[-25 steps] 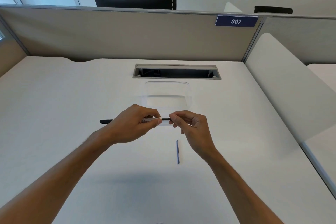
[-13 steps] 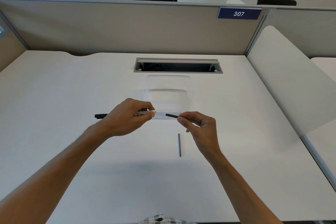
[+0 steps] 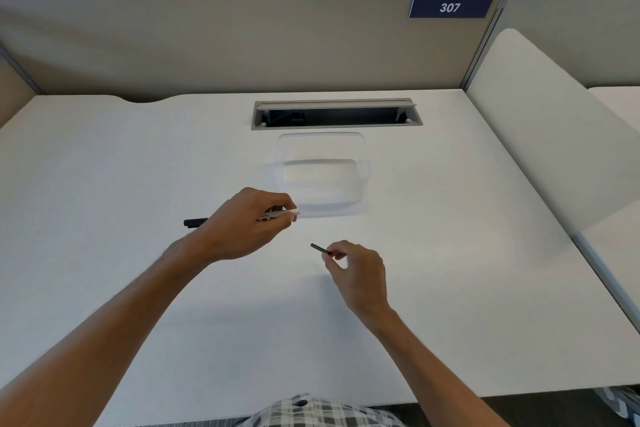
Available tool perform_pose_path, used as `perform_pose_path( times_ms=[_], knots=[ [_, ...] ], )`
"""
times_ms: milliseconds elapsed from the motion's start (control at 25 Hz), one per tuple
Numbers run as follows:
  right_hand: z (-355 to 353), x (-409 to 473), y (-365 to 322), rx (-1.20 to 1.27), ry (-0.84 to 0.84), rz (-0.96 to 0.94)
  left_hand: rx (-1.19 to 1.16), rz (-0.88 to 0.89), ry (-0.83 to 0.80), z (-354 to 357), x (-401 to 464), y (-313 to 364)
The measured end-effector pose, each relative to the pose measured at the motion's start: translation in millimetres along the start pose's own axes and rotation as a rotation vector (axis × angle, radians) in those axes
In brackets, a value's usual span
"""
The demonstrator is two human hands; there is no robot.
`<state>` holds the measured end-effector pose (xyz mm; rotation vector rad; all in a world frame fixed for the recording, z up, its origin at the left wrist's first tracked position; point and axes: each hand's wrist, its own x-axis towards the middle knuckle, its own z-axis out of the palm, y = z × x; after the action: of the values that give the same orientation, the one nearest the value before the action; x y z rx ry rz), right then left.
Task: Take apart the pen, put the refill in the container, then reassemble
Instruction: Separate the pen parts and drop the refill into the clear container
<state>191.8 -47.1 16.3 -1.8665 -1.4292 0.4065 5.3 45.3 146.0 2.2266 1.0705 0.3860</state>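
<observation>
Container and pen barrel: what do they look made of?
Container: likely clear, glossy plastic; the desk shows through its walls and the rim catches faint highlights. Pen barrel in the left hand: seemingly white plastic, smooth, with small print; its black end looks matte.

Bench (image 3: 104, 184): white top, matte, approx rectangular w/ a curved notch cut in far-left edge. Grey partition runs along the back; a white divider panel stands along the right side.

Cable hatch (image 3: 336, 113): grey-framed slot set into bench near back edge, centre; lid open, dark inside.

Container (image 3: 322, 149): clear plastic, rounded corners, sits directly on bench just in front of hatch, not touching it. See-through, hard to read vs white top; contents can't tell.

Soft shadows of arms fall on near half of bench.
</observation>
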Motion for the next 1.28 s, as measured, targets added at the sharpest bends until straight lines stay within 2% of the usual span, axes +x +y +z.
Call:
perform_pose_path(
  times_ms=[400, 720, 1120, 1280],
  knots=[
    [37, -8, -1, -0.173, 0.076, 0.080, -0.038, 0.015, -0.020, 0, 0, -10],
    [42, -8, -2, -0.215, -0.033, 0.202, -0.055, -0.002, -0.041, 0, 0, -16],
    [35, -8, -4, -0.163, -0.032, 0.213, -0.072, 0.000, -0.048, 5, 0, -13],
    [20, -11, -19, 0.020, -0.020, 0.152, -0.126, 0.015, -0.039, 16, -2, -10]
  ],
)
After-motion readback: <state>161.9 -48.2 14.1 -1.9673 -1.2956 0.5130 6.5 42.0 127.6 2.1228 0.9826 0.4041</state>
